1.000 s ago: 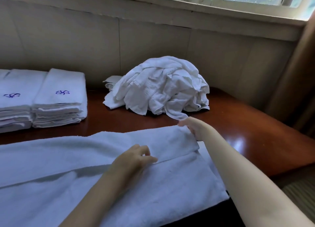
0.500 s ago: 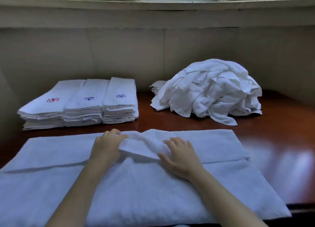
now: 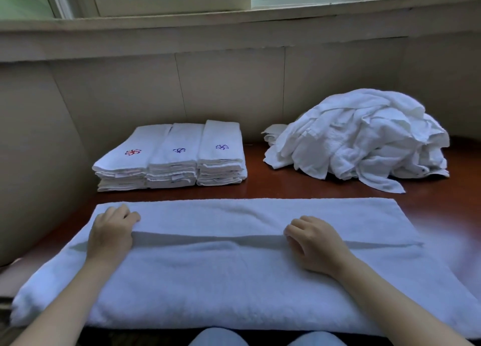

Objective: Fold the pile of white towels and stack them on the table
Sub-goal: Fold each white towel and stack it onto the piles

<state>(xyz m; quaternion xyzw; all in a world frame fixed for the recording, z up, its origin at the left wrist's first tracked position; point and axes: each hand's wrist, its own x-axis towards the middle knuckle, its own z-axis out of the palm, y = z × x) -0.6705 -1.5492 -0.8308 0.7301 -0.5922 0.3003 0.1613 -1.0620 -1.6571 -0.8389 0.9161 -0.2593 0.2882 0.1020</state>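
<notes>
A large white towel (image 3: 234, 280) lies spread across the front of the dark wooden table (image 3: 260, 188). Its far strip is folded over toward me, and the flap's edge runs left to right across the middle. My left hand (image 3: 112, 233) sits near the flap's left end with curled fingers holding the edge. My right hand (image 3: 315, 244) grips the same edge right of centre, fingers curled onto it. A crumpled pile of white towels (image 3: 359, 137) sits at the back right.
Three stacks of folded white towels (image 3: 171, 158) with embroidered marks stand side by side at the back left, against the wall. A window sill runs above the wall. The table's front edge is under the spread towel, with my knees below it.
My hands have slid apart along the flap's edge, the left toward the left end and the right toward the right. The bunched fold between them is now flat and straight.
</notes>
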